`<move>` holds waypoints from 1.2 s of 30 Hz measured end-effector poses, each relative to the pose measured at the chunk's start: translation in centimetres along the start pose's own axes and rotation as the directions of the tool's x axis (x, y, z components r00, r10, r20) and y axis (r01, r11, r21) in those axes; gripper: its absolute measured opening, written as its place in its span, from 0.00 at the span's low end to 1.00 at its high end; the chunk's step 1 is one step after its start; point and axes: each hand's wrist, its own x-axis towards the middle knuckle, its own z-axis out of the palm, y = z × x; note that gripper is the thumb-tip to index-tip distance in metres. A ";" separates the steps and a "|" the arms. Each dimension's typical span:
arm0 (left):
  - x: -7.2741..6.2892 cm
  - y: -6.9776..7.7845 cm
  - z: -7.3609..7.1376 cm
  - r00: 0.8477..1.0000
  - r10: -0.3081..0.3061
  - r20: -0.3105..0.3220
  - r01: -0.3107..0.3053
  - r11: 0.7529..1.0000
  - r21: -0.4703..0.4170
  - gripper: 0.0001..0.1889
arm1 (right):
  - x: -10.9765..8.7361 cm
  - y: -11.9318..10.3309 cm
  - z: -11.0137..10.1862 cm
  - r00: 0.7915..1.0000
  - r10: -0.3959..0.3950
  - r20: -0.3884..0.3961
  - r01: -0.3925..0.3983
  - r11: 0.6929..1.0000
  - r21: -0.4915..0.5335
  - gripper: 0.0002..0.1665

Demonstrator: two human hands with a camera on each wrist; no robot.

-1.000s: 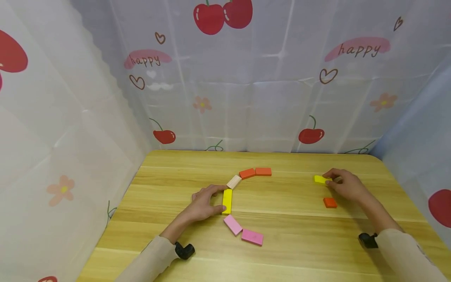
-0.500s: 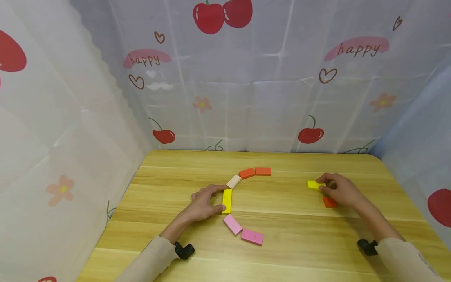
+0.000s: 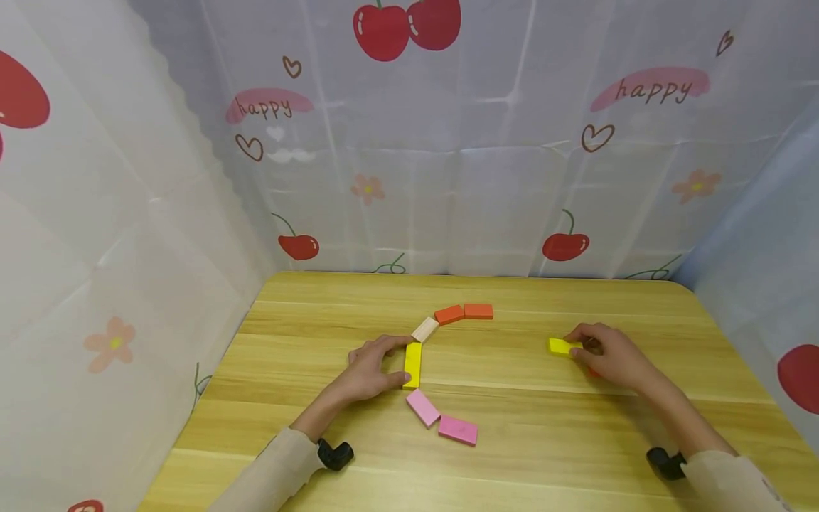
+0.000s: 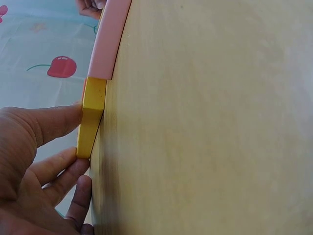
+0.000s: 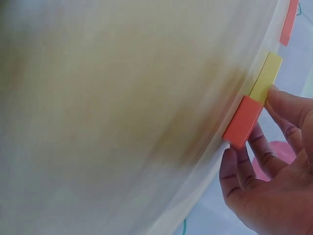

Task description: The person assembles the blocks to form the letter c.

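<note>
A curved row of small flat blocks lies on the table. My left hand (image 3: 370, 371) pinches the long yellow block (image 3: 413, 365) of that row lengthwise, thumb at its near end and fingers at its far end. Off to the right, my right hand (image 3: 616, 358) holds another yellow block (image 3: 559, 346) between thumb and fingers, with one end sticking out leftward. A red-orange block (image 5: 243, 121) is close by that hand; in the head view the hand hides most of it. The left wrist view shows a pink block (image 4: 108, 41) beyond the yellow one (image 4: 92, 115).
Above the left hand's block, a plain wood block (image 3: 425, 330) leads to two orange blocks (image 3: 478, 311). Below it, a light pink block (image 3: 423, 408) and a darker pink block (image 3: 458, 430) continue the curve. A patterned curtain (image 3: 448, 206) stands behind the wooden table (image 3: 525, 455).
My right hand has drawn its yellow block leftward and toward me, and now covers most of the red-orange block. The left hand and the row have stayed put.
</note>
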 end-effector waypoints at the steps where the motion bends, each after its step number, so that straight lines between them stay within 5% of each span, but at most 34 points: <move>1: 0.0 0.0 0.0 1.000 0.001 0.000 -0.001 1.000 0.001 0.33 | -0.1 -0.1 0.0 1.000 -0.006 0.003 0.006 1.000 -0.003 0.09; 9: 0.0 0.1 0.0 1.000 -0.001 0.000 0.001 1.000 -0.003 0.33 | -0.7 -1.3 0.3 0.998 -0.056 -0.002 0.055 0.997 -0.045 0.09; 17: 0.3 -0.1 0.1 1.000 -0.006 -0.003 0.006 1.000 0.004 0.33 | -1.6 -2.7 0.6 0.999 -0.024 -0.031 0.022 0.997 -0.069 0.09; 26: 0.1 0.2 0.0 1.000 -0.007 0.000 0.007 1.000 -0.001 0.33 | -2.5 -4.2 1.3 1.000 -0.018 0.009 0.018 0.998 -0.053 0.08; 36: 0.0 0.1 0.0 1.000 -0.002 -0.002 0.002 1.000 -0.010 0.33 | -2.9 -5.1 1.9 0.993 -0.100 0.058 0.102 0.994 -0.028 0.09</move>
